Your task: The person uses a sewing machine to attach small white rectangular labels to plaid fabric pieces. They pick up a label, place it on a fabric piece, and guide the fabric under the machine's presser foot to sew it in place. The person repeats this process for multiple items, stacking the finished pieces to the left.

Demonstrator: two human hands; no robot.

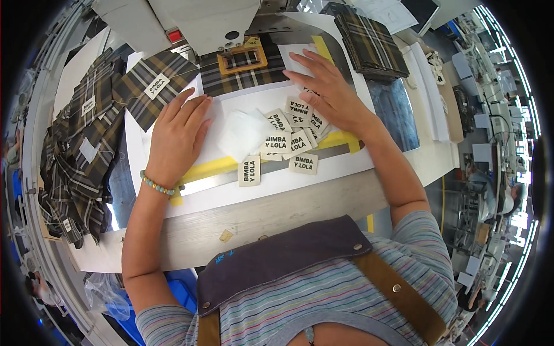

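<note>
My left hand is on the white work board, fingers stretched out, beside a plaid fabric piece that bears a sewn cream label. To the right, my right hand has its fingers spread near a white sheet and partly covers the pile of cream fabric labels. Between my hands lies a stack of thin white squares. Under the sewing machine head, an orange clamp frame sits on another plaid fabric piece. Neither hand visibly grips anything.
A heap of labelled plaid pieces hangs over the table's left side. At the back right stands a stack of folded plaid fabric. Yellow tape edges the board. A blue bin and clear plastic bag are below.
</note>
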